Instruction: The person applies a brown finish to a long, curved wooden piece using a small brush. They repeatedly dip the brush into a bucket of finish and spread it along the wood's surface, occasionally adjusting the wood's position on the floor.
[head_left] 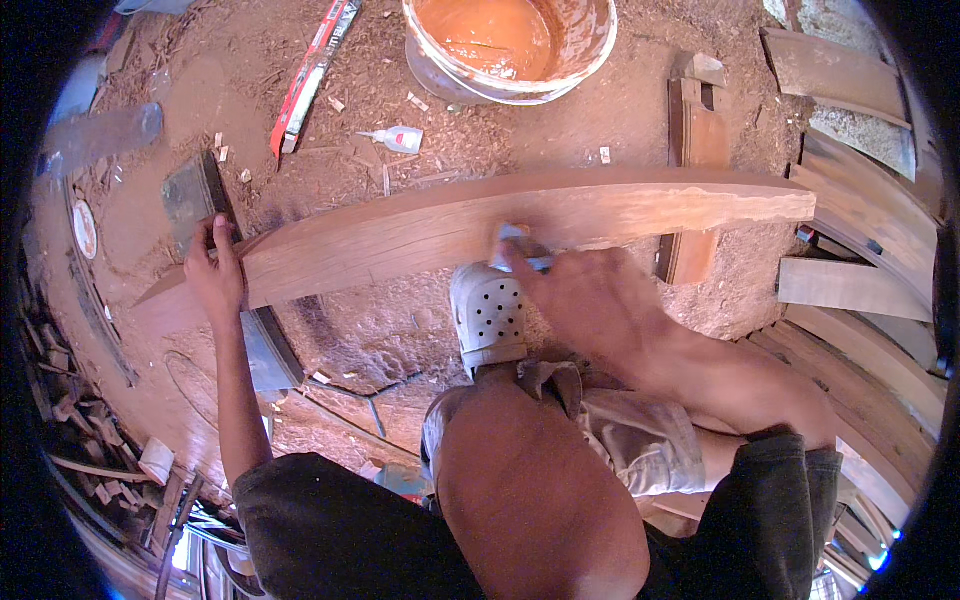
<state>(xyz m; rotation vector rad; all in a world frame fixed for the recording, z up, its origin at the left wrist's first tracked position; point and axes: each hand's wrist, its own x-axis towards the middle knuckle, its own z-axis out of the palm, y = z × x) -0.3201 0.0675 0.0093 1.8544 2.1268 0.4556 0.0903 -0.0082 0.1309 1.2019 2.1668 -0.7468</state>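
A long, slightly curved wooden beam (390, 235) lies across the view, its smooth face toward me. Near its left end, my left hand (214, 270) grips it, fingers reaching over the top edge. My right hand (600, 300) is closed around a small light-blue piece (518, 250), pressed against the lower middle of the beam. That hand is blurred by motion, so the kind of piece is unclear. Just below the beam is my foot in a pale clog with holes (490, 318).
A white bucket (432, 65) of orange-brown liquid stands at the far side. Nearer lie a small white squeeze bottle (402, 139) and a long red-and-white box (310, 80). Wooden supports (700, 130) sit under the beam. Curved boards (870, 200) pile up on the right; offcuts (90, 430) lie left.
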